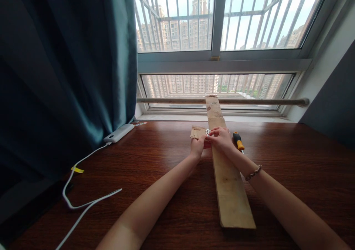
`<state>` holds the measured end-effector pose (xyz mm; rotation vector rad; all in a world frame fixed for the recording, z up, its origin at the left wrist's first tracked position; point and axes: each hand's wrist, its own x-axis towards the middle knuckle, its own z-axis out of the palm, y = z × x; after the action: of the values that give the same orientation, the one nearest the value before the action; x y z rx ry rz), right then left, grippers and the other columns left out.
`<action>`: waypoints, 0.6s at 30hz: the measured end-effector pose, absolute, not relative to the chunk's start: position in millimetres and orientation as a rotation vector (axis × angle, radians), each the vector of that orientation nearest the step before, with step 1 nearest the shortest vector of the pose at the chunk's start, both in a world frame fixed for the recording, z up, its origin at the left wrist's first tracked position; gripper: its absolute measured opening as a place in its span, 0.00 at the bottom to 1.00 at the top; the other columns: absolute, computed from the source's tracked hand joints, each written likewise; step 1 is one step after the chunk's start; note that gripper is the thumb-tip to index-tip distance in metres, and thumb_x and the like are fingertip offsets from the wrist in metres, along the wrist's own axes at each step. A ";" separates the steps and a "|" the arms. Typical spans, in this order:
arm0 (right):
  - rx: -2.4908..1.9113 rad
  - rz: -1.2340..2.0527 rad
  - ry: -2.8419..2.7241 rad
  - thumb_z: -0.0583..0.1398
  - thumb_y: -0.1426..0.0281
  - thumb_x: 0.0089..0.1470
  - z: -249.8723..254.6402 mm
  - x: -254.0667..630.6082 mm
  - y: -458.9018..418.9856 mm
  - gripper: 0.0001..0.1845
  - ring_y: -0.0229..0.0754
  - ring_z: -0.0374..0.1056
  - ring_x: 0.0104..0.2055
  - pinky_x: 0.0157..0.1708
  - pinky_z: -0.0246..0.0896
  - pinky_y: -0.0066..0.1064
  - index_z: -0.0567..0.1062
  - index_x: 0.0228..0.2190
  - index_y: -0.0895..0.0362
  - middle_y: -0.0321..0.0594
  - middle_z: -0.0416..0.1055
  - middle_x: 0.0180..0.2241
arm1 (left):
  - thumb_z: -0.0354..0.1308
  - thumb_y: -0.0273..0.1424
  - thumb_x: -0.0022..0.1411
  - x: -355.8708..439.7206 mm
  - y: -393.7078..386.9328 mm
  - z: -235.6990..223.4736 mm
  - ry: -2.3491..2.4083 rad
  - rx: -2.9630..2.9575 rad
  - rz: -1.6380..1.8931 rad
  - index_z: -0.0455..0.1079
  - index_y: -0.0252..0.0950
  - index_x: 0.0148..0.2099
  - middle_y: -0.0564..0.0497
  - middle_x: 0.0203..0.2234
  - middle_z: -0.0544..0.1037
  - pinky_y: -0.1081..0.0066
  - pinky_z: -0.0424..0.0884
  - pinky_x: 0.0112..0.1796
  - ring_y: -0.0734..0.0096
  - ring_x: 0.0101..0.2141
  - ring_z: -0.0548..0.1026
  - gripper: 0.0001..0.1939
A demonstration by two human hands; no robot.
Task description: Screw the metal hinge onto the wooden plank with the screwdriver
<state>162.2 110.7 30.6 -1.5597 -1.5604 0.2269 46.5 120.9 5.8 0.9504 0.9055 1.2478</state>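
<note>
A long wooden board (231,191) lies on the table, its far end reaching toward the window. At its left edge sits a short wooden piece (197,132), with a small shiny metal piece (208,132) between the two; its exact kind is too small to tell. My left hand (197,146) is closed on the short wooden piece, thumb near the metal. Over the board, my right hand (221,137) has its fingertips pinched at the metal piece. Just right of my right hand lies a screwdriver (238,141) with a black and orange handle, its shaft partly hidden by my forearm.
A white power strip (119,133) with a white cable (88,204) lies at the left, beside a dark blue curtain (116,58). A horizontal pipe (263,102) runs before the window behind the brown table (299,176).
</note>
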 end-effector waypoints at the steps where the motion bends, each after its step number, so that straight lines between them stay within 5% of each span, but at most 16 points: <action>1: -1.554 0.228 -1.555 0.66 0.61 0.39 29.6 162.3 111.2 0.09 0.47 0.59 0.43 0.45 0.50 0.37 0.79 0.23 0.53 0.38 0.73 0.35 | 0.56 0.30 0.51 46.2 120.5 6.9 0.913 0.944 1.237 0.73 0.29 0.29 0.44 0.19 0.76 0.62 0.74 0.27 0.63 0.21 0.75 0.09; 10: -1.477 0.211 -1.538 0.65 0.62 0.39 25.1 163.7 112.1 0.08 0.46 0.62 0.42 0.46 0.51 0.38 0.79 0.23 0.53 0.38 0.73 0.35 | 0.56 0.28 0.50 46.0 118.4 11.9 0.915 0.906 1.209 0.73 0.29 0.30 0.44 0.20 0.76 0.61 0.74 0.28 0.63 0.21 0.75 0.08; 18: -1.102 0.535 -1.242 0.60 0.59 0.46 28.8 163.2 109.9 0.14 0.43 0.69 0.37 0.39 0.62 0.35 0.71 0.30 0.57 0.42 0.73 0.34 | 0.58 0.26 0.49 48.7 119.3 7.1 0.894 0.804 1.259 0.72 0.30 0.35 0.47 0.23 0.76 0.61 0.74 0.28 0.64 0.22 0.75 0.09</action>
<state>163.2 109.9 28.8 -1.1021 -1.2424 0.5355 48.7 119.3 7.1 0.8041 0.8941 1.2593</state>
